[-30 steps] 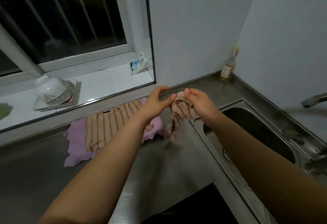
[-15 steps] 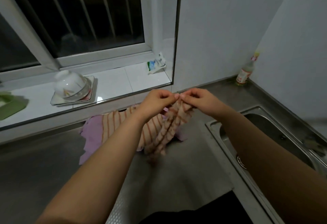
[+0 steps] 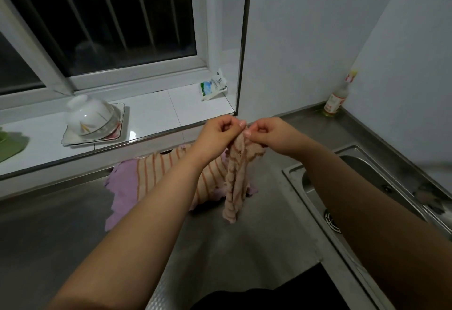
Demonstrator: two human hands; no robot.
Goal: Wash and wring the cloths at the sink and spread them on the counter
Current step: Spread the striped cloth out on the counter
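Both forearms reach out over the steel tabletop (image 3: 61, 236), and the two hands meet in the middle above it. The left hand (image 3: 215, 136) and the right hand (image 3: 271, 136) each have a tight fingertip grip on the top edge of a pink striped cloth (image 3: 234, 182), thumbs and forefingers pinched together, knuckles almost touching. The cloth hangs down from them in a bunched, twisted strip, its lower end just above the tabletop. Behind it, flat on the tabletop, lies another striped cloth (image 3: 166, 170) spread over a purple cloth (image 3: 122, 187). To the right is the sink (image 3: 318, 187), its basin sunk into the steel. Farther back, the white windowsill (image 3: 151, 114) carries an upturned bowl (image 3: 90, 116) on a small plate (image 3: 73, 141) and a crumpled packet (image 3: 212, 87). A bottle (image 3: 336, 99) stands in the far corner.
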